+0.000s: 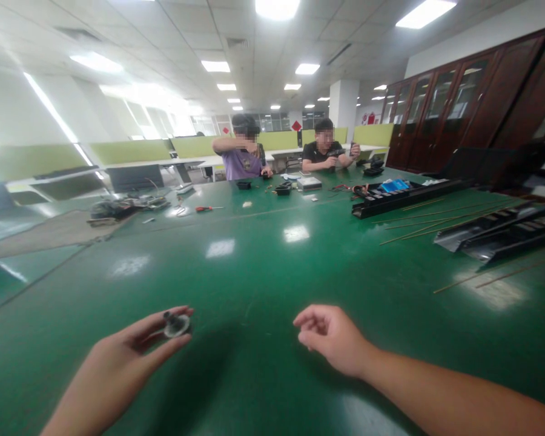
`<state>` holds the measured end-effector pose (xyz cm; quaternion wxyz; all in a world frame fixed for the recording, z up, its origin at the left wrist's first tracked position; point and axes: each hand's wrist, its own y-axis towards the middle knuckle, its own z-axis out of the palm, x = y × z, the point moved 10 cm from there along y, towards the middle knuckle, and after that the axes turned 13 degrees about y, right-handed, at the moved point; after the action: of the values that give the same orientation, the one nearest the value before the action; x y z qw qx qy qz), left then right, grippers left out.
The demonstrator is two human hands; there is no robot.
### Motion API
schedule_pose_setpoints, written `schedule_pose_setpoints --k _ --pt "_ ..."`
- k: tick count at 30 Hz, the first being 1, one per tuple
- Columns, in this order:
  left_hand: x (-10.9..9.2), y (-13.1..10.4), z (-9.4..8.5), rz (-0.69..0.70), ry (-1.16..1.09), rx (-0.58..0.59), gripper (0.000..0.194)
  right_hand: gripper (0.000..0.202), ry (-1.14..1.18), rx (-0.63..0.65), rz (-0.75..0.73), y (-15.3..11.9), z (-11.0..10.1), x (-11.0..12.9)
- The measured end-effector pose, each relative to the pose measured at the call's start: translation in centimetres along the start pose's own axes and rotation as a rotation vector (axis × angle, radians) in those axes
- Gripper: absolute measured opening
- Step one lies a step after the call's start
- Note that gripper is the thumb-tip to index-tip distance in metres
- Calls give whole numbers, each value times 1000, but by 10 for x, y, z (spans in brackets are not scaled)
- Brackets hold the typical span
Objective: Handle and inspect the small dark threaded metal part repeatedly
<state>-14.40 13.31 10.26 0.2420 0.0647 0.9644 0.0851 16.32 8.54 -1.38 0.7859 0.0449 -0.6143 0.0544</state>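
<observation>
My left hand (pixel 127 357) is raised over the green table (pixel 254 272) at the lower left. Between its thumb and fingers it grips a small round metal part with a dark stem (pixel 177 326), pale disc side to the right. My right hand (pixel 329 336) hovers at the lower middle, level with the left and well apart from it. Its fingers are loosely bent, with a gap to the thumb and no object visible between them. The finer shape of the metal part is blurred.
Black metal channels (pixel 390 200) and thin brass-coloured rods (pixel 429 224) lie at the right. A red-handled screwdriver (pixel 204 209) and a cluttered heap of parts (pixel 118 209) are at the far left. Two people (pixel 245 157) sit across the table, handling things, near small black trays (pixel 282 189).
</observation>
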Motion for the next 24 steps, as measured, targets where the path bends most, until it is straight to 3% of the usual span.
schedule_pose_setpoints --k 2,6,8,11,16,24 --pt "-32 4 34 62 -130 150 58 26 4 -28 -31 2 -5 3" --pt "-110 -7 78 365 -149 174 43 43 20 -31 -60 3 -7 6" --pt "-129 -18 97 484 -111 195 38 53 30 -39 -65 3 -8 5" --pt "-126 -32 116 539 -63 165 41 62 18 -48 -60 2 -8 2" --pt "-101 -42 132 504 -37 152 45 55 -122 -12 -30 -2 -3 -2" --pt "-123 -49 128 624 -63 197 24 38 -293 10 -43 -7 3 7"
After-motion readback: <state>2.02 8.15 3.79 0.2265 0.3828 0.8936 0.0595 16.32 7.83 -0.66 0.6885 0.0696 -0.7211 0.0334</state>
